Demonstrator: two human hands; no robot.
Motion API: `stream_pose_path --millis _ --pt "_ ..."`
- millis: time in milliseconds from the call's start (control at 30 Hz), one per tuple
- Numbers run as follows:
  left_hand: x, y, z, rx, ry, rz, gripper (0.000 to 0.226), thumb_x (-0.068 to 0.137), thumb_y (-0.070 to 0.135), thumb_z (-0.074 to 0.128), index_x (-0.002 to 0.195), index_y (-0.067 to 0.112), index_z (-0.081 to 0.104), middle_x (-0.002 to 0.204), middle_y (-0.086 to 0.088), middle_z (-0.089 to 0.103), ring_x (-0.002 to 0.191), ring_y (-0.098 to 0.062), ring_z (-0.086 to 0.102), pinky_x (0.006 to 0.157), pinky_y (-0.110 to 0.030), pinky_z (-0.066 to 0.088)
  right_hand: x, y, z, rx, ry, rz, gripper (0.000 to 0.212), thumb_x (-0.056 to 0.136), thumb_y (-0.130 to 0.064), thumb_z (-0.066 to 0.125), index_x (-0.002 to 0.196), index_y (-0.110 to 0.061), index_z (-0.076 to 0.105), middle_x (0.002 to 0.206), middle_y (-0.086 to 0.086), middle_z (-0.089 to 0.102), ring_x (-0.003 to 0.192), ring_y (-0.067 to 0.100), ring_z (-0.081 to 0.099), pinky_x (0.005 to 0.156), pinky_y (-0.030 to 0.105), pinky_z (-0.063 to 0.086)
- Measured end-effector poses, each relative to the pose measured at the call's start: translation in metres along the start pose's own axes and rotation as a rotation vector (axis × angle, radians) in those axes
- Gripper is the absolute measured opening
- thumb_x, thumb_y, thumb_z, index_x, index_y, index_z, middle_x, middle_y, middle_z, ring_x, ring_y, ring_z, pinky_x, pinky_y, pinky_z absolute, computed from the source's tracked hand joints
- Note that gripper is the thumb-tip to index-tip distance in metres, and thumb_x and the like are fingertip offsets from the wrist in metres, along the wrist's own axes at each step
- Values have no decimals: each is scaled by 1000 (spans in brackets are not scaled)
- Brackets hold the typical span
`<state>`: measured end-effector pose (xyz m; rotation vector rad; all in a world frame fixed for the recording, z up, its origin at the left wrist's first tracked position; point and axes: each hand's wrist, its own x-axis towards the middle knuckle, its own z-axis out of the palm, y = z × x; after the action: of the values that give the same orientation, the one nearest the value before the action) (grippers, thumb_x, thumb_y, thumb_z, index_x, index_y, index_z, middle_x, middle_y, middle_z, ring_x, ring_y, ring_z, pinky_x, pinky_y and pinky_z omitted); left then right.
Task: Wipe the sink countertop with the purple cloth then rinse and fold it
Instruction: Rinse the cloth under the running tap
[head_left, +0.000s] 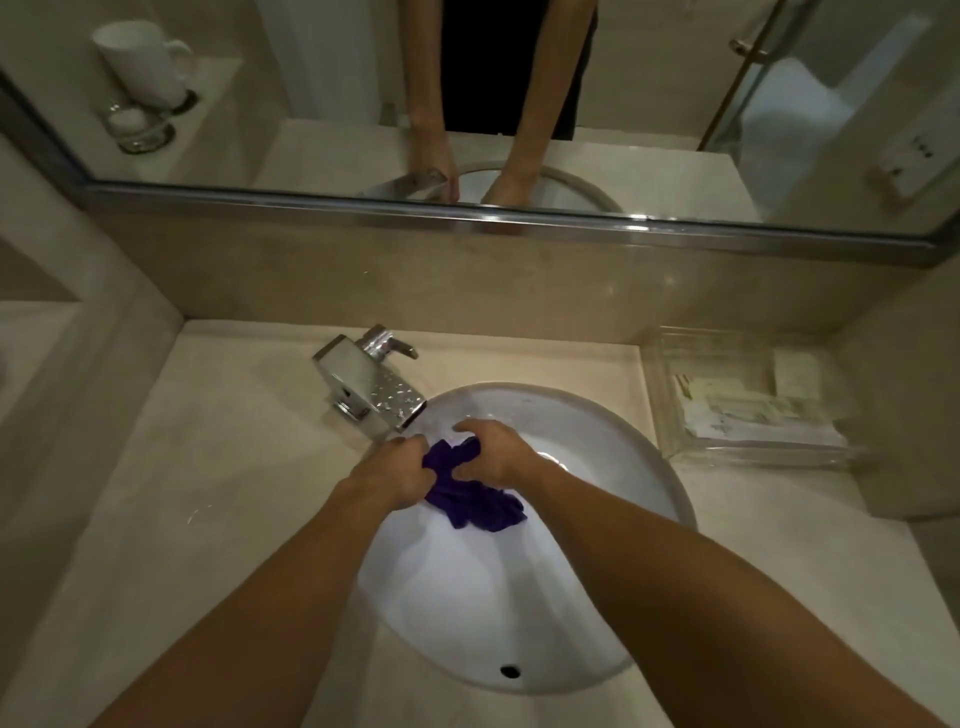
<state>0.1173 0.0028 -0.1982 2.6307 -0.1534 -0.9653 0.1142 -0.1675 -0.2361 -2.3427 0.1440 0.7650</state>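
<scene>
Fingers (415, 446) of both hands are clenched on the bunched purple cloth (475, 501); soaked, floppy, best gripped by its edges.

Free room and obstacles around the sink (644, 467).
The faucet (371, 387) overhangs the basin's far left rim, just beside the left hand (392, 473); a clear tray (748, 395) occupies the tabletop (218, 467) at far right; bare tabletop lies left of the basin.

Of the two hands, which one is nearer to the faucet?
The left hand. It grips the purple cloth just below the faucet spout, while the right hand holds the cloth further out over the sink.
</scene>
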Motion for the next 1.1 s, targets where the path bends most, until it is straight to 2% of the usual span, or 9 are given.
stream_pose_path --millis 100,200,300,533,667,800,900,1000,1100 --pt "-8 -3 -1 -16 -2 -14 40 96 23 53 134 10 54 138 -15 49 121 -30 53 101 -41 48 -4 -20 -16 148 107 -36 46 94 -15 68 139 -16 59 135 8 61 122 24 59 91 26 46" --pt "-11 -6 -4 -67 -3 -5 38 95 22 53 132 11 56 138 -13 51 120 -29 53 100 -40 48 -7 -57 -43 527 209 -51 27 99 -23 62 121 -10 72 116 6 73 103 21 66 82 30 47" --pt "-13 -9 -6 -96 3 0 35 96 21 53 130 11 57 134 -12 54 116 -28 55 98 -40 50 -11 -94 -63 714 111 -53 34 103 -34 52 102 -11 77 102 2 79 89 20 71 85 37 54" --pt "-19 -24 2 -146 22 -38 33 100 17 50 131 8 55 135 -14 53 117 -29 56 99 -37 48 -2 -110 -56 574 104 -200 33 107 -31 42 121 -22 71 120 -7 73 120 11 63 101 42 50" --pt "-21 -33 7 -192 19 -72 40 100 17 49 139 10 52 142 -13 49 114 -32 59 81 -36 55 8 -109 -65 584 117 -160 38 104 -29 41 123 -14 71 121 -3 74 122 11 60 100 41 44" --pt "-16 -40 7 -190 -1 -108 40 101 21 49 140 11 52 141 -14 50 117 -34 59 87 -35 51 13 -109 -66 754 140 -102 34 100 -33 44 107 -19 74 105 -5 79 109 18 67 93 39 47" --pt "-10 -42 10 -187 -4 -106 39 101 20 50 138 10 53 141 -13 51 125 -32 54 98 -33 44 9 -82 -40 899 258 -6 29 100 -24 49 103 -8 73 99 9 79 84 23 72 76 39 56" --pt "-4 -44 17 -169 -24 -108 37 100 18 51 135 8 57 142 -12 52 127 -31 51 100 -32 42 8 -36 2 703 212 172 26 98 -13 56 109 6 70 93 14 73 77 26 64 73 42 58" --pt "1 -44 24 -179 -27 -114 36 101 18 51 135 7 57 143 -13 52 130 -29 50 104 -32 41 16 -4 38 452 91 222 26 93 -5 55 108 11 68 87 20 64 85 34 62 78 41 54"
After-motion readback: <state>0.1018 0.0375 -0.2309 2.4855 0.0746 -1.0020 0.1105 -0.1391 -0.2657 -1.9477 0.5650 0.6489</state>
